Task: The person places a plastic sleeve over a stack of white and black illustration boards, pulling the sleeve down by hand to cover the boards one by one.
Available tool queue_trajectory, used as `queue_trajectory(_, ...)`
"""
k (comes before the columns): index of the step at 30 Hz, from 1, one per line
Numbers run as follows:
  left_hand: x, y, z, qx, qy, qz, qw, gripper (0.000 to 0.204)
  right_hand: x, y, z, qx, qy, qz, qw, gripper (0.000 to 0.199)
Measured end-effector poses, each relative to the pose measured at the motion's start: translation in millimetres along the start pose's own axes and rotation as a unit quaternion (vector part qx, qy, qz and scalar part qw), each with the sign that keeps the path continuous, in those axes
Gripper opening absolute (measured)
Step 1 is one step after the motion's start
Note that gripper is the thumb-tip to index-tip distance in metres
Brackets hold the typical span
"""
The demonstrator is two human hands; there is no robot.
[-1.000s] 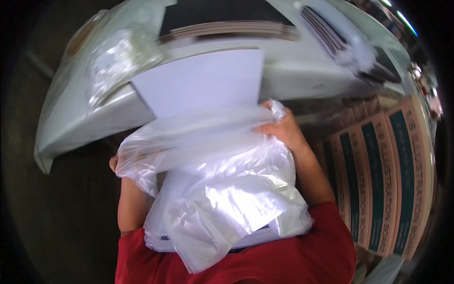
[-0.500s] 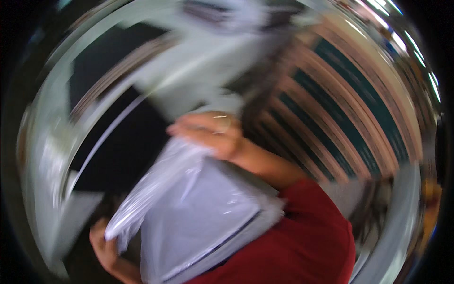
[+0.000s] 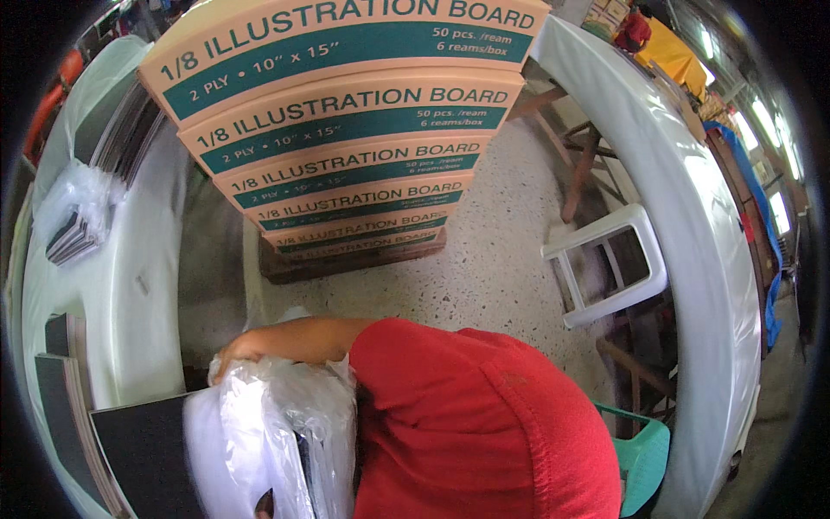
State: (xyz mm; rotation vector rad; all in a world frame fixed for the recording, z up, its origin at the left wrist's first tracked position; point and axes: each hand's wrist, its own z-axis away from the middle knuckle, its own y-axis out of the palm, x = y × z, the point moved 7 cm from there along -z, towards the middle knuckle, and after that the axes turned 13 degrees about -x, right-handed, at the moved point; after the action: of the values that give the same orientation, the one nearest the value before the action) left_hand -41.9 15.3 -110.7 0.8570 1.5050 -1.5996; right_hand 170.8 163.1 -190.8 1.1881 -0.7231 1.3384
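Observation:
My right hand [image 3: 232, 353] reaches across from the red sleeve, its fingers closed on the top edge of a clear plastic bag [image 3: 251, 406]. The bag is crumpled and shiny. Inside it are flat pale sheets or boards, and a thin dark edge shows at its right side. It rests close against my front, beside the red shirt. Of my left hand only a small dark brownish patch [image 3: 265, 504] may show at the lower edge by the bag; its fingers are hidden. A black board [image 3: 143, 450] lies just left of the bag.
Tan cartons with green bands [image 3: 346, 104] rise in a tall stack on a wooden pallet [image 3: 354, 266] ahead. White-covered tables [image 3: 138, 329] flank both sides; dark boards [image 3: 62, 389] and a plastic-wrapped pack [image 3: 78, 221] lie left. At right are a white stool [image 3: 640, 294] and green plastic seat [image 3: 647, 458].
The view has swung, bringing the carton stack from the right to straight ahead. My right hand and the bag sit lower and further left. My left hand has nearly left the picture.

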Motion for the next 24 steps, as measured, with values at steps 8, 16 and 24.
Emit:
queue_trajectory(8, 14, -12, 20, 0.002, -0.082, 0.027, 0.996, 0.033, -30, -20, -4, -0.016, 0.003, 0.081, 0.997, 0.016)
queue_trajectory(16, 18, -43, 54, -0.015, -0.169, 0.074, 0.983, 0.031, 13, -9, -51, -0.033, -0.116, 0.254, 0.96, 0.019)
queue_trajectory(24, -97, -80, 39, 0.131, 0.122, -0.104, 0.978, 0.088, 251, 105, 112, 0.178, -0.452, -0.015, 0.874, 0.015)
